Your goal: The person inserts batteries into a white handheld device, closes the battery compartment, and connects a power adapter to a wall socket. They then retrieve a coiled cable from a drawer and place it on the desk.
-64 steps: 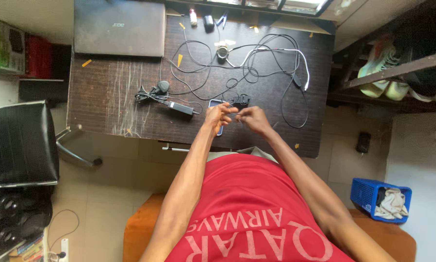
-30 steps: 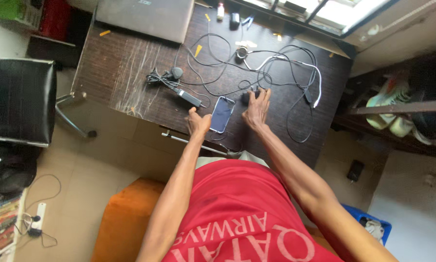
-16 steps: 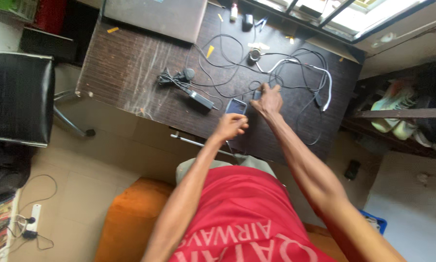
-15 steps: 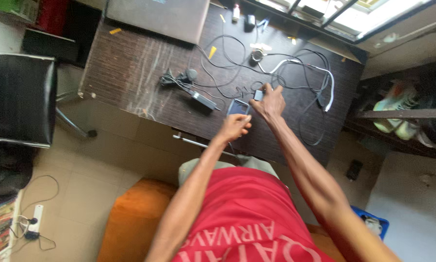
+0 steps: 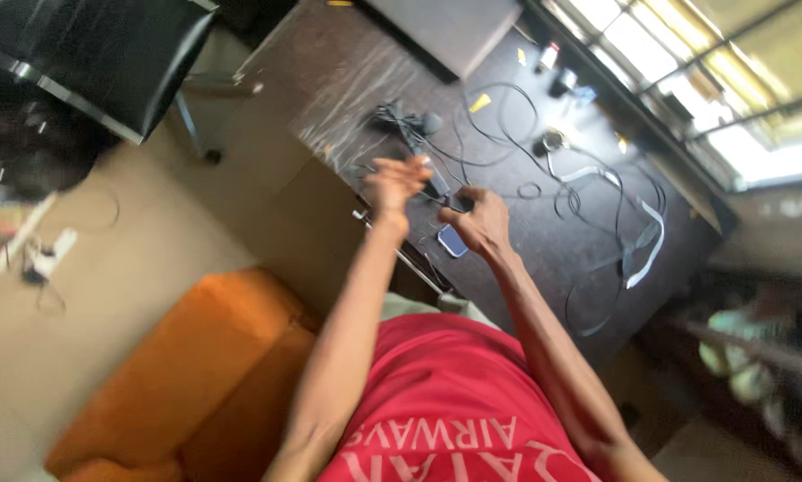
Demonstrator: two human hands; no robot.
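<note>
My left hand (image 5: pixel 395 182) hovers over the near edge of the dark wooden table (image 5: pixel 588 259), fingers curled beside a black charger block (image 5: pixel 436 185); blur hides whether it grips anything. My right hand (image 5: pixel 477 225) is just to its right, fingertips pinched on the plug end of a black cable (image 5: pixel 461 203). A small phone (image 5: pixel 452 241) with a pale blue screen lies flat on the table under my right hand. More black cable is bundled beyond my left hand (image 5: pixel 403 125).
A closed grey laptop (image 5: pixel 445 25) lies at the table's far side. Thin black wires (image 5: pixel 508 134) and a flat white cable (image 5: pixel 644 243) sprawl across the top. A black chair (image 5: pixel 88 54) stands at left, an orange seat (image 5: pixel 195 375) below me, and a window (image 5: pixel 713 80) behind.
The view has swung and tilted. My left hand rose off the phone toward the charger block. My right hand drew back over the phone, which still lies on the table.
</note>
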